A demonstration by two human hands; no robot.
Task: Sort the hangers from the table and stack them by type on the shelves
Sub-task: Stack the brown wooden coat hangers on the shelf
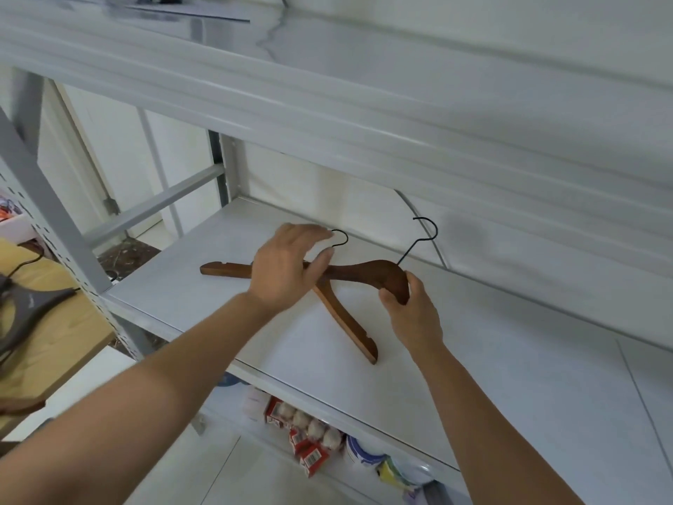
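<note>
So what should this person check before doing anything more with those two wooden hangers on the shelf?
1. Grip of the right hand on the darker wooden hanger: ok, fingers curl round it.
2. The left hand on the lighter wooden hanger: ok, holds its middle.
3. Hangers lined up: not ok, they cross.
4. Same type: ok, both wooden.
5. Room on the shelf: ok, bare surface beside them.
6. Clearing of the table: not ok, grey hangers lie there.

2 wood hangers (225,268) (384,274) on shelf (510,340), 1 grey hanger (32,304) on table (65,333).
</note>
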